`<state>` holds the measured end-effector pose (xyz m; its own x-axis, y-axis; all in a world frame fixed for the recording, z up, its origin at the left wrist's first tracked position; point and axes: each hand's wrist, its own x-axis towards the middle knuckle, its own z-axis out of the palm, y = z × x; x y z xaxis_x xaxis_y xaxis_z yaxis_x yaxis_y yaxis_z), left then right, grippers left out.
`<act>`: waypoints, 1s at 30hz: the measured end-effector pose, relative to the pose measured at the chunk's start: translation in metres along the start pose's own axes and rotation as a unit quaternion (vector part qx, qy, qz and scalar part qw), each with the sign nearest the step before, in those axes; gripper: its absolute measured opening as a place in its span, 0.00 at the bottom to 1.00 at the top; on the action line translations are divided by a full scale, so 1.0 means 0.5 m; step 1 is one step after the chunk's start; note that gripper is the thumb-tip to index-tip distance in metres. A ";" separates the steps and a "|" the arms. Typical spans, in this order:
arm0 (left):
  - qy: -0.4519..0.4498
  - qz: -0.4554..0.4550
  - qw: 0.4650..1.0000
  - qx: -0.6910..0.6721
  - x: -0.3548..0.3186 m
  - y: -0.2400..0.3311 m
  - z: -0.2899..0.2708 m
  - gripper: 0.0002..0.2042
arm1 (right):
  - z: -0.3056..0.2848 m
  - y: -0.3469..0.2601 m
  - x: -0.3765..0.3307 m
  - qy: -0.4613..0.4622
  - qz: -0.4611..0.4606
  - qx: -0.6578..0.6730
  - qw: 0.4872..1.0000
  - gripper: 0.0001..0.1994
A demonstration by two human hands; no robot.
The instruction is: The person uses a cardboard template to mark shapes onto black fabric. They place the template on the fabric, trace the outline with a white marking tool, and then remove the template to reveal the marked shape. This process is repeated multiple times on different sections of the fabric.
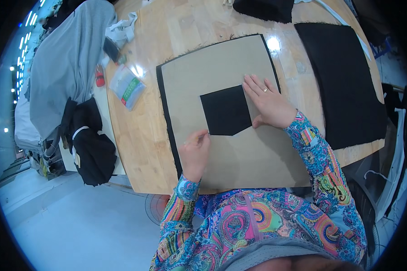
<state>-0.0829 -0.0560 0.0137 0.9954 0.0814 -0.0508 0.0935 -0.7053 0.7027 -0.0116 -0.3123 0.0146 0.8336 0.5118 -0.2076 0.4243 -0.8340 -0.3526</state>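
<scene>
A beige sheet (253, 158) lies flat over a larger black cloth (166, 118), whose dark edges show along its left and right sides. In the sheet's middle is a black pocket shape (226, 110) with a pointed lower edge; whether it is a cut-out or a piece on top, I cannot tell. My left hand (196, 151) pinches at its lower left corner, and anything between the fingertips is too small to make out. Flat along its right side rests my right hand (270, 103), fingers stretched out, a ring on one finger.
Another black cloth panel (343, 86) lies at the right of the wooden table (138, 153). A clear plastic packet (127, 86), a red object (99, 76) and a dark phone-like object (111, 49) are at the left. Grey cloth (70, 67) and black cloth (92, 149) hang beyond.
</scene>
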 end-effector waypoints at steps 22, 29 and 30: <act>-0.075 0.064 0.992 -0.077 -0.040 0.059 0.045 0.05 | 0.005 0.004 -0.003 0.012 -0.001 -0.003 1.000 0.56; -0.065 0.068 0.994 -0.059 -0.039 0.051 0.050 0.05 | 0.004 0.002 -0.002 0.011 -0.003 -0.003 1.000 0.56; -0.065 0.061 0.994 -0.059 -0.039 0.050 0.048 0.05 | 0.003 0.001 -0.002 0.011 -0.004 -0.004 1.000 0.56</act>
<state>-0.0992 -0.0920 0.0152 0.9943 -0.0971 -0.0449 -0.0246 -0.6157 0.7876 -0.0128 -0.3131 0.0130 0.8377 0.5141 -0.1845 0.4338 -0.8314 -0.3471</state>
